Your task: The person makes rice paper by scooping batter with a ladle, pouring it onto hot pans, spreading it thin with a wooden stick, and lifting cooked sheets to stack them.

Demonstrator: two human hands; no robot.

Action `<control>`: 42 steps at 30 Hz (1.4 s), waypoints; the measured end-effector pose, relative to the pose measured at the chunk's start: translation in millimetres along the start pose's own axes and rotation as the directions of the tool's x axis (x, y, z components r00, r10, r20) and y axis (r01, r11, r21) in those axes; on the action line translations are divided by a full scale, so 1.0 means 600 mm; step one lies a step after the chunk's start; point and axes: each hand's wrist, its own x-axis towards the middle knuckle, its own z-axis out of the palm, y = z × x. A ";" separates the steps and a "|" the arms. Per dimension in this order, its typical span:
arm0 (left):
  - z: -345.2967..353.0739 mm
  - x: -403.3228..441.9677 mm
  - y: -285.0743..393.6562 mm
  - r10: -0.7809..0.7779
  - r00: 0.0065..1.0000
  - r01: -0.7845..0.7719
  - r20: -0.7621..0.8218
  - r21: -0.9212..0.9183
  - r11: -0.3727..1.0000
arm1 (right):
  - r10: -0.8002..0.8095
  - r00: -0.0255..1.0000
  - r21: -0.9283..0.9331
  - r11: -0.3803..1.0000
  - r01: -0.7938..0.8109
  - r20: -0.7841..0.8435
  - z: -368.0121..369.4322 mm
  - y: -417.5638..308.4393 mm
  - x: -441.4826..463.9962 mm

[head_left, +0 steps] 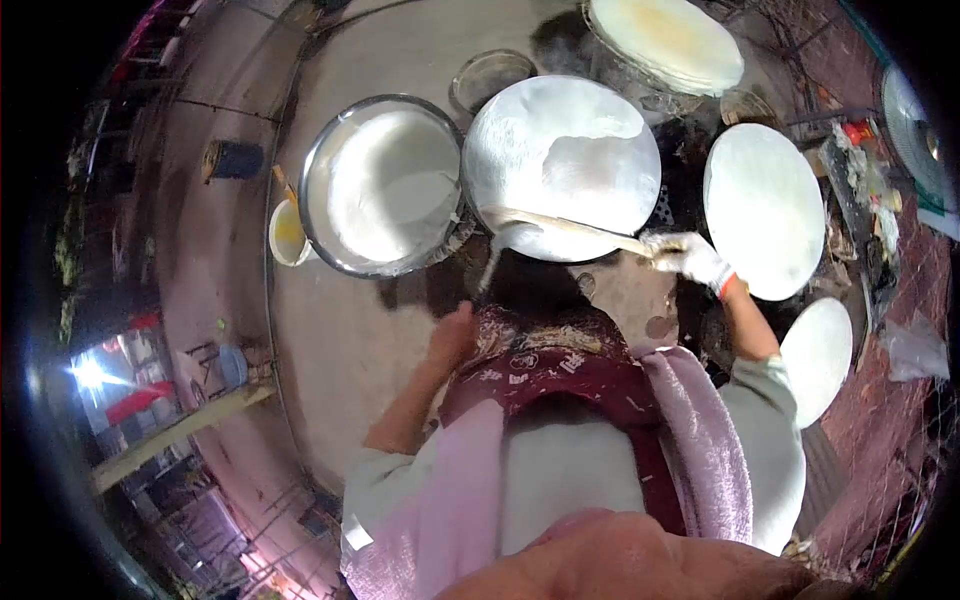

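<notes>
My left hand (457, 332) is closed round the handle of a ladle (518, 238). The ladle's bowl is at the near left edge of a round griddle (600, 185), which carries white batter (590, 110) over part of its surface. In a white glove with an orange cuff, my right hand (692, 260) grips a long, flat wooden spreader (570, 226). The spreader reaches leftward across the near part of the griddle, its far end close to the ladle. Left of the griddle stands a wide metal basin (312, 200) of white batter.
Large round pale sheets or discs (765, 210) lie at the right, with another (818, 360) nearer me. A stack of round sheets (670, 45) stands at the back. A white tub (284, 245) with yellow contents sits by the basin. A fan (915, 130) is at far right.
</notes>
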 end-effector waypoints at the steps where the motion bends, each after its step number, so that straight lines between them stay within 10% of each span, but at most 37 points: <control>1: 0.010 -0.003 0.007 0.003 0.999 -0.002 0.051 -0.022 1.000 | 0.092 0.995 0.132 0.988 -0.085 -0.047 0.027 -0.025 -0.047; 5: -0.012 0.025 -0.014 0.297 0.952 -0.273 0.077 -0.227 0.935 | 0.273 0.946 0.841 0.541 0.000 -0.175 0.219 0.055 -0.033; 11: -0.145 0.019 -0.095 0.169 0.802 -0.413 -0.573 -0.327 0.850 | 0.108 0.957 0.779 0.609 0.150 -0.269 0.449 -0.121 0.183; 17: -0.169 -0.006 -0.255 0.090 0.788 -0.390 -0.609 -0.380 0.839 | 0.157 0.592 0.312 0.935 0.168 -0.790 0.551 -0.068 0.315; 18: -0.153 -0.014 -0.278 0.066 0.790 -0.368 -0.610 -0.386 0.846 | 0.155 0.449 0.133 0.988 -0.081 -0.880 0.540 -0.070 0.268; 23: -0.094 -0.056 -0.330 -0.192 0.861 -0.233 -0.471 -0.700 0.675 | 0.271 0.364 0.338 0.931 0.136 -0.891 0.471 0.039 0.221; 24: -0.093 -0.068 -0.328 -0.265 0.895 -0.144 -0.358 -0.796 0.588 | 0.354 0.457 0.473 0.863 0.176 -0.816 0.489 -0.067 0.167; 28: -0.096 -0.082 -0.275 -0.354 0.894 -0.062 -0.276 -0.857 0.511 | -0.070 0.694 -0.264 0.948 -0.177 -0.717 0.515 -0.011 0.182; 31: -0.106 -0.092 -0.222 -0.333 0.906 -0.062 -0.261 -0.860 0.506 | 0.121 0.553 -0.077 0.944 -0.321 -0.824 0.438 -0.006 0.127; 34: -0.121 -0.102 -0.136 -0.366 0.897 -0.053 -0.248 -0.883 0.467 | 0.128 0.545 0.063 0.989 -0.137 -0.829 0.344 0.028 0.102; 38: -0.087 -0.102 -0.095 -0.377 0.892 -0.079 -0.250 -0.907 0.414 | -0.196 0.694 -0.198 0.977 0.079 -0.693 0.372 0.050 0.085; 39: -0.082 -0.108 -0.074 -0.389 0.887 -0.077 -0.248 -0.911 0.405 | -0.152 0.826 -0.408 0.907 -0.101 -0.542 0.377 0.077 0.078; 42: -0.068 -0.119 -0.046 -0.421 0.872 -0.067 -0.249 -0.914 0.400 | -0.092 0.739 -0.331 0.926 -0.184 -0.667 0.313 0.045 0.007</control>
